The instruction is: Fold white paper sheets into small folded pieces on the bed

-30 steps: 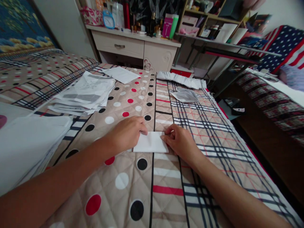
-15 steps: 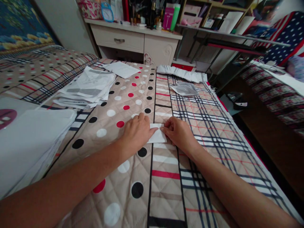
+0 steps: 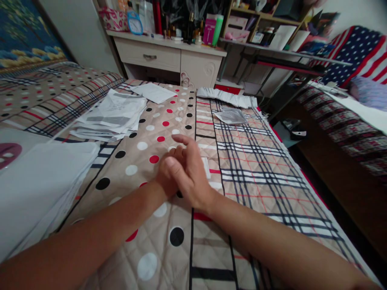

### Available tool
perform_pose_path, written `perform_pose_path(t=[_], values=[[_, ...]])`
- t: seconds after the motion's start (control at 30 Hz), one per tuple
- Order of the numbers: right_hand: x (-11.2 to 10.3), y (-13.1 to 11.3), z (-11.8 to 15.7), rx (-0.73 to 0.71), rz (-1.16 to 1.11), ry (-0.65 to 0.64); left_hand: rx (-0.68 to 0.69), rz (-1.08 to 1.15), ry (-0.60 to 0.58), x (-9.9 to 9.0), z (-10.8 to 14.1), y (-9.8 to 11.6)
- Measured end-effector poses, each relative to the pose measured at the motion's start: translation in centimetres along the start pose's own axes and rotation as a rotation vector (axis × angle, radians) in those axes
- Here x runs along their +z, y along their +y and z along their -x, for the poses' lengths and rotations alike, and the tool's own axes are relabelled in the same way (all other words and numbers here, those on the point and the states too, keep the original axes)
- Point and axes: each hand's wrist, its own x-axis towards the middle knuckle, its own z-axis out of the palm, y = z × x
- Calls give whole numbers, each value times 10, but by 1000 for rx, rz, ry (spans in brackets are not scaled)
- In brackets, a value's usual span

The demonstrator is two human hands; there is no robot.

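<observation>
In the head view, the right hand (image 3: 192,173) crosses over the left hand (image 3: 165,174) above the quilted bedcover (image 3: 250,193). The right fingers (image 3: 185,140) stand apart, forefinger stretched out and thumb spread away from it; the left fingers are mostly covered, so I cannot tell their state. A white folded paper (image 3: 207,167) lies on the bedcover, only its edge showing at 3 o'clock of the right hand. Taking the hands as centre, a white stack (image 3: 45,181) sits at 9 o'clock, printed sheets (image 3: 107,110) at 10, and a grey pouch (image 3: 231,116) between 1 and 2.
</observation>
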Motion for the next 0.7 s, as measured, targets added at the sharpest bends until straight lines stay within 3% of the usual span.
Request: perform_pose_path(t=[0.1,0.17,0.2,0.27,0.33,0.43,0.53,0.7], values=[[29,-2,5,-61,81,-42,-26,763,454,13,6,28],[36,7,7,-44,90,-39,20,1166,584,23,6,43],[36,12,8,-17,78,-30,20,1229,581,28,5,46],[35,22,9,59,45,-15,-21,1093,513,34,-1,41],[32,29,9,112,37,-41,-66,748,409,32,-8,21],[25,38,9,186,118,-138,50,124,20,16,-12,-14],[10,51,10,224,374,-243,77,-246,-19,-2,-8,-30],[-26,73,13,75,833,-355,79,-453,30,-6,-6,-22]])
